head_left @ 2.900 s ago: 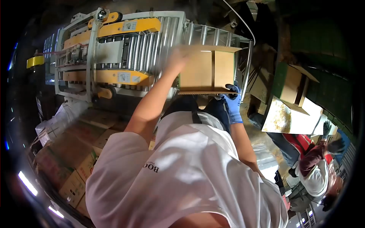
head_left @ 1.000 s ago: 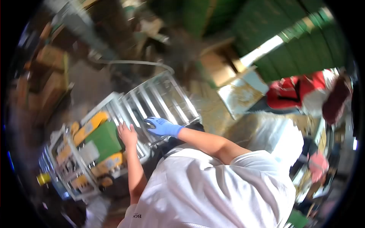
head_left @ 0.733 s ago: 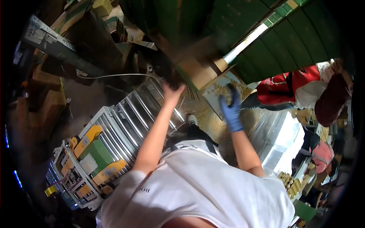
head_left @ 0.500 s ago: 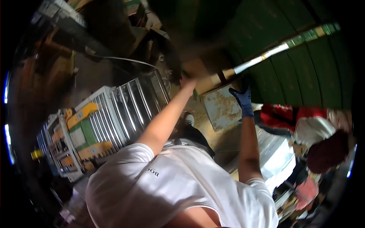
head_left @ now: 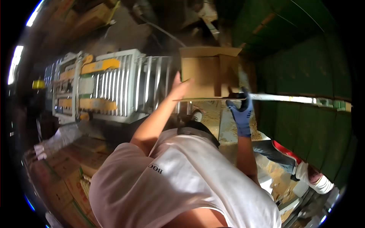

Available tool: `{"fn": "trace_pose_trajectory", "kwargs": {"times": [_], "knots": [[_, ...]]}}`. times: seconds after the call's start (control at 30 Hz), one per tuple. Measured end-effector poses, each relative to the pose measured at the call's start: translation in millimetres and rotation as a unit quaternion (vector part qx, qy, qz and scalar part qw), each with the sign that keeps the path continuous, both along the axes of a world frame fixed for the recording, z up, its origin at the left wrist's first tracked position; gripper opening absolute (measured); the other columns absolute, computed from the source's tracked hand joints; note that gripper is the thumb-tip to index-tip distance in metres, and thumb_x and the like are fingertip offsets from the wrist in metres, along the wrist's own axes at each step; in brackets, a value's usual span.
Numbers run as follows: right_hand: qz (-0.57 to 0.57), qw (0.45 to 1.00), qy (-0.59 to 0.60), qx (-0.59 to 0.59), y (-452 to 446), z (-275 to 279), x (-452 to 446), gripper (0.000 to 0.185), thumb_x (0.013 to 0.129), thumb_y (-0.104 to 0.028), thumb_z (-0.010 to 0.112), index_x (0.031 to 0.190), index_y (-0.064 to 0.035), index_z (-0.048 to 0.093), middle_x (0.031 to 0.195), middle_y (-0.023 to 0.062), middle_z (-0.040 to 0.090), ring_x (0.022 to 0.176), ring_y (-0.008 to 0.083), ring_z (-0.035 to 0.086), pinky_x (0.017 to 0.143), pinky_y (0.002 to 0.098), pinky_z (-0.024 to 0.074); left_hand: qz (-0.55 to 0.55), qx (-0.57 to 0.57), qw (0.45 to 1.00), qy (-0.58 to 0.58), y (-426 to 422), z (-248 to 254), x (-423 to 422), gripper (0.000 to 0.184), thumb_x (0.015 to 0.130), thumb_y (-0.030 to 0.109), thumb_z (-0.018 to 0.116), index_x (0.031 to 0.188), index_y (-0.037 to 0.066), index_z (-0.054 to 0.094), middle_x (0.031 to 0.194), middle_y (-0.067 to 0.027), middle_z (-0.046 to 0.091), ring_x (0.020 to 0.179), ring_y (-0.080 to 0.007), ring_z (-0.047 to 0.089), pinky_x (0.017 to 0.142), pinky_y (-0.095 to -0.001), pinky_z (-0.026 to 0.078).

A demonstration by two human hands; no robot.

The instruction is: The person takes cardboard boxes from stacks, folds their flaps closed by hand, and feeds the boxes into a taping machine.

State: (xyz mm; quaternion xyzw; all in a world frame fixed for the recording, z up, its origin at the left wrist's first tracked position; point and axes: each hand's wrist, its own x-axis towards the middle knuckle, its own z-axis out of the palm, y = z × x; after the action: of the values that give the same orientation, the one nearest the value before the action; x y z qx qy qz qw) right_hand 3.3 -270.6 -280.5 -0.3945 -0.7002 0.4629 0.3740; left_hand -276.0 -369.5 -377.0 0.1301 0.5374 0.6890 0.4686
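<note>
An open cardboard box [head_left: 201,78] is in front of me, its flaps standing up and its inside facing me. My left hand [head_left: 180,89], bare, grips its left side near the front edge, thumb on the inner face. My right hand [head_left: 241,110] wears a blue glove with dark fingertips. Its fingers are at the box's near right corner, with the thumb below the edge. The undersides of both grips are hidden.
To the left runs a metal roller conveyor [head_left: 152,78] with a yellow-barred machine frame [head_left: 89,83]. Dark green stacked panels [head_left: 300,72] rise at right. Several cartons [head_left: 57,182] lie lower left. A person's trouser leg [head_left: 273,154] shows lower right.
My view has turned, and the box now lies more squarely before me with its inside showing. My gloved right hand, apart from the box before, has come to its near right corner.
</note>
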Motion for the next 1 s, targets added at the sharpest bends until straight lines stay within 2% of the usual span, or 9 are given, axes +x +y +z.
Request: {"fn": "trace_pose_trajectory", "kwargs": {"times": [0.23, 0.4, 0.43, 0.5, 0.53, 0.6, 0.87, 0.97, 1.0], "knots": [[0.377, 0.900, -0.202, 0.085, -88, -124, -148, 0.039, 0.078, -0.027, 0.079, 0.113, -0.0120, 0.070, 0.112, 0.0151, 0.068, 0.104, 0.0350, 0.066, 0.092, 0.0425, 0.0526, -0.013, -0.209, 0.922, 0.327, -192, -39, -151, 0.060, 0.085, 0.010, 0.078, 0.139, 0.003, 0.053, 0.122, -0.0093, 0.067, 0.111, -0.0194, 0.065, 0.095, -0.0361, 0.053], [0.429, 0.878, -0.210, 0.028, -128, -87, -214, 0.052, 0.082, -0.031, 0.077, 0.127, -0.0071, 0.065, 0.124, 0.0181, 0.066, 0.112, 0.0373, 0.065, 0.097, 0.0442, 0.0521, -0.157, -0.440, 0.788, 0.400, -225, 68, -187, 0.053, 0.098, 0.053, 0.054, 0.094, 0.005, 0.075, 0.082, -0.0168, 0.072, 0.080, -0.0294, 0.070, 0.075, -0.0420, 0.054], [0.419, 0.892, -0.154, 0.065, -135, -82, -221, 0.063, 0.084, -0.036, 0.076, 0.136, -0.0049, 0.058, 0.138, 0.0204, 0.059, 0.120, 0.0407, 0.061, 0.101, 0.0448, 0.0506, -0.218, -0.472, 0.795, 0.312, -219, 118, -169, 0.043, 0.096, 0.048, 0.059, 0.094, 0.008, 0.075, 0.085, -0.0149, 0.073, 0.081, -0.0306, 0.070, 0.072, -0.0433, 0.054], [0.421, 0.879, -0.209, 0.085, -144, -89, -224, 0.069, 0.089, -0.041, 0.073, 0.142, -0.0015, 0.053, 0.148, 0.0276, 0.048, 0.128, 0.0448, 0.054, 0.106, 0.0480, 0.0476, -0.194, -0.370, 0.737, 0.532, -233, 27, -133, 0.024, 0.080, 0.042, 0.071, 0.077, 0.018, 0.078, 0.084, -0.0080, 0.074, 0.079, -0.0323, 0.068, 0.074, -0.0476, 0.052], [0.453, 0.856, -0.249, 0.027, -146, -84, -233, 0.064, 0.089, -0.039, 0.074, 0.139, -0.0023, 0.057, 0.146, 0.0303, 0.050, 0.129, 0.0457, 0.054, 0.105, 0.0497, 0.0475, -0.143, -0.328, 0.683, 0.636, -235, 68, -112, 0.023, 0.074, 0.043, 0.074, 0.071, 0.021, 0.076, 0.084, -0.0086, 0.073, 0.087, -0.0350, 0.067, 0.085, -0.0549, 0.047], [0.496, 0.834, -0.187, 0.151, -139, -104, -250, 0.053, 0.087, -0.032, 0.075, 0.131, -0.0044, 0.064, 0.134, 0.0295, 0.059, 0.117, 0.0459, 0.061, 0.098, 0.0492, 0.0515, -0.092, -0.324, 0.647, 0.684, -233, 44, -116, 0.044, 0.071, 0.058, 0.074, 0.086, 0.016, 0.075, 0.093, -0.0109, 0.072, 0.093, -0.0349, 0.067, 0.086, -0.0524, 0.047], [0.538, 0.828, -0.142, -0.071, -98, -136, -264, 0.041, 0.084, -0.011, 0.073, 0.122, 0.0048, 0.070, 0.113, 0.0101, 0.073, 0.102, 0.0188, 0.066, 0.092, 0.0347, 0.0529, -0.366, -0.320, 0.589, 0.646, -203, 55, -171, 0.087, 0.068, 0.078, 0.072, 0.123, 0.010, 0.067, 0.124, -0.0167, 0.064, 0.104, -0.0320, 0.067, 0.082, -0.0421, 0.054], [0.410, 0.868, -0.182, -0.212, -98, -151, -263, 0.057, 0.083, -0.025, 0.081, 0.129, 0.0053, 0.064, 0.130, 0.0238, 0.065, 0.126, 0.0328, 0.059, 0.106, 0.0417, 0.0461, -0.389, -0.342, 0.586, 0.623, -181, 33, -186, 0.086, 0.079, 0.075, 0.065, 0.137, 0.012, 0.058, 0.133, -0.0158, 0.060, 0.117, -0.0337, 0.063, 0.090, -0.0451, 0.053], [0.363, 0.901, -0.238, 0.028, -110, -131, -262, 0.068, 0.083, -0.034, 0.080, 0.135, 0.0043, 0.058, 0.138, 0.0252, 0.058, 0.128, 0.0369, 0.056, 0.107, 0.0449, 0.0445, -0.333, -0.331, 0.613, 0.635, -182, 26, -188, 0.079, 0.082, 0.071, 0.064, 0.134, 0.011, 0.059, 0.132, -0.0150, 0.059, 0.117, -0.0331, 0.061, 0.091, -0.0448, 0.051]]}}
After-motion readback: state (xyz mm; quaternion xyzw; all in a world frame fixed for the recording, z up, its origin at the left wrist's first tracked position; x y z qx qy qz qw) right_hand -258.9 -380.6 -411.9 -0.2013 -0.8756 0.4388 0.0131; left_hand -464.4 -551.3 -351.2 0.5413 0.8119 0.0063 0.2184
